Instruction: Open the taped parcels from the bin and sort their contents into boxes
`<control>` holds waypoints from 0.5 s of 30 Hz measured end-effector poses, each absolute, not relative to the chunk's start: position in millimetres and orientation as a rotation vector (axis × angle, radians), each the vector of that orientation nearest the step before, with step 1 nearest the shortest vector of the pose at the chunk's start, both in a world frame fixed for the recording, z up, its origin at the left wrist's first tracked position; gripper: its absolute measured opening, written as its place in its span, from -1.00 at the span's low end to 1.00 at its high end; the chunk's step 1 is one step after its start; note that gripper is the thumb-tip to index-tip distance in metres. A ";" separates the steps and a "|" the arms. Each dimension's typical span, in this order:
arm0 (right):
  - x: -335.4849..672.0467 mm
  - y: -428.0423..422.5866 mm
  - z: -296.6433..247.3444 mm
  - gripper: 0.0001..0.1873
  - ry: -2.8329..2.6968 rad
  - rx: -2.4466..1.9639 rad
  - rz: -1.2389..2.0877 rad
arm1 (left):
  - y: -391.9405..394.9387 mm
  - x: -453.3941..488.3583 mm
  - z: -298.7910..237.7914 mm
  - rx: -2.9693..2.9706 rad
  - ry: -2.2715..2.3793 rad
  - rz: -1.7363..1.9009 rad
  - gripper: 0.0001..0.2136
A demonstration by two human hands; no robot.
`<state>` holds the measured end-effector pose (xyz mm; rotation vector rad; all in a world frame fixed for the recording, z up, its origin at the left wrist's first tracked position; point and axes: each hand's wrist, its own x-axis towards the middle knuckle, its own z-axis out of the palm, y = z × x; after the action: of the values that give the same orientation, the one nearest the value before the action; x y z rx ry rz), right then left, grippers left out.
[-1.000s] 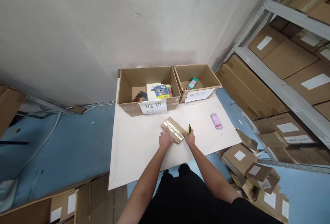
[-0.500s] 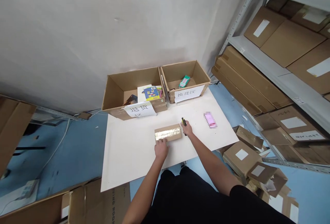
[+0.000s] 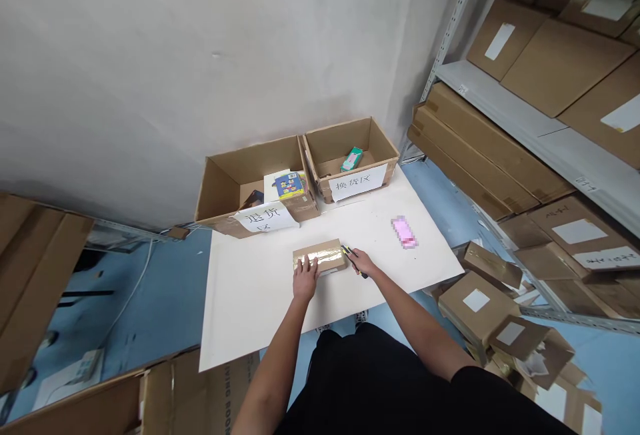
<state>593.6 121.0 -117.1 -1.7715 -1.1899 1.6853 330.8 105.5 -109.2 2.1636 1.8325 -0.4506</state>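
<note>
**Left hand point(image 3: 305, 280) on a small taped carton point(image 3: 330, 253), right hand point(image 3: 363, 263) gripping a cutter point(image 3: 347, 251)**

Seen from the wearer's head, looking down: a pale, bare wall point(image 3: 210, 41) fills the background above a blue floor point(image 3: 165, 281). On the right, metal shelving point(image 3: 510, 111) holds stacked brown boxes point(image 3: 570, 61); more cartons point(image 3: 487, 308) lie heaped on the floor below it. In the middle is a white bench point(image 3: 240, 295). Along its far edge sit two open cardboard boxes side by side: a larger left box point(image 3: 220, 185) and a smaller right box point(image 3: 384, 145), each with a handwritten paper sign on its front.

The small taped carton lies on the bench in front of the larger box, shiny tape along its top. The left hand's fingers are spread over its left part. The right hand's fingers are closed around the yellow-and-black cutter, at the carton's right end; whether the blade touches it, I cannot tell. To the right, a pink item point(image 3: 403, 231), blurred into squares, lies on the bench. The left box holds a blue-and-yellow booklet point(image 3: 290, 185), the right box a green-and-pink packet point(image 3: 352, 159).
</note>
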 end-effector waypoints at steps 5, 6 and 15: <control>608.3 104.5 -117.0 -0.75 -1.312 -1.688 1.743 | 100.8 331.1 -111.0 2.191 1.849 -0.436 -0.45; 612.5 99.4 -118.5 -0.75 -1.338 -1.669 1.754 | 99.7 331.6 -110.5 2.197 1.849 -0.431 -0.45; 579.0 82.5 -127.4 -0.66 -1.097 -1.937 1.520 | 136.6 320.3 -81.9 2.125 1.823 -0.326 -0.45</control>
<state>579.0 82.5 -127.4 -1.9374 -1.0973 1.5196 320.3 136.6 -81.9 2.1252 1.8232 -0.3257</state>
